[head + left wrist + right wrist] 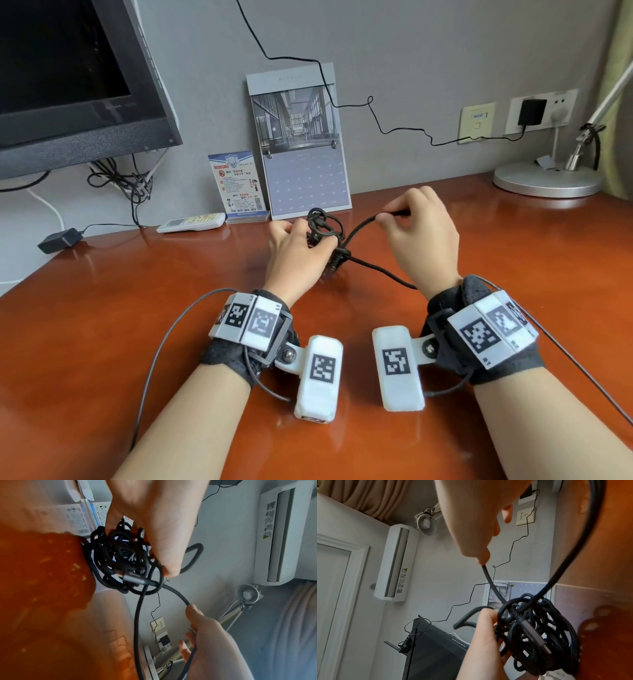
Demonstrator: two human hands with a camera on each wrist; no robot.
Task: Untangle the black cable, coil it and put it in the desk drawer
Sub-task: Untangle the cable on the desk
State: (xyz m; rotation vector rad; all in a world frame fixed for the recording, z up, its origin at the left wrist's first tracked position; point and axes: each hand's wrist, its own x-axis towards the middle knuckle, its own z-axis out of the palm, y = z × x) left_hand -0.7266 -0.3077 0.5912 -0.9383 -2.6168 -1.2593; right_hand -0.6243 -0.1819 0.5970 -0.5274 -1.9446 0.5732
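Note:
A tangled black cable point(323, 233) sits bunched above the reddish wooden desk point(102, 342). My left hand point(298, 246) grips the knotted bundle point(120, 555), fingers and thumb curled round it. A grey metal plug point(135, 578) pokes out of the tangle point(537, 632). My right hand point(418, 222) pinches one strand point(363, 226) of the cable and holds it up and to the right of the bundle. Another strand point(383, 272) runs from the knot toward my right wrist. No drawer is in view.
A monitor point(68, 85) stands at the back left with a cable mess under it. A calendar point(301, 144), a blue card point(239, 185) and a white remote point(191, 222) line the wall. A lamp base point(544, 180) sits back right. A black adapter point(58, 240) lies at the left edge.

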